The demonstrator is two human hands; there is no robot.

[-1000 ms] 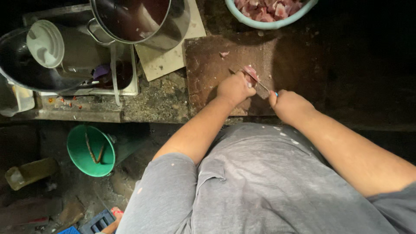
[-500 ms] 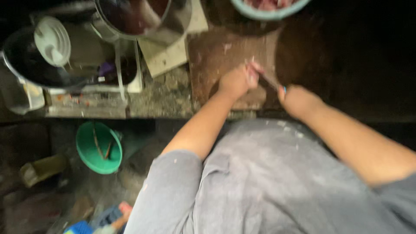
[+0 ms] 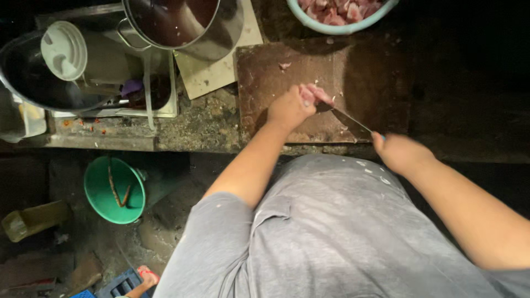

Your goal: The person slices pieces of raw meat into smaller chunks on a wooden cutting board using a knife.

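Note:
A dark wooden cutting board (image 3: 364,77) lies on the counter in front of me. My left hand (image 3: 291,107) presses down on a pink piece of raw meat (image 3: 316,94) near the board's front edge. My right hand (image 3: 398,151) grips the handle of a knife (image 3: 348,118), whose blade slants up toward the meat and touches it beside my left fingers. A small scrap of meat (image 3: 285,65) lies farther back on the board.
A light blue bowl (image 3: 342,28) of cut raw meat sits behind the board. A large steel pot (image 3: 221,33) rests on a pale board at the left, beside a dark pan (image 3: 33,83) with a white lid. A green bucket (image 3: 113,190) stands on the floor below.
My right hand has pulled back toward me and to the right, drawing the knife along the meat. My left hand stays on the meat. The view has shifted slightly.

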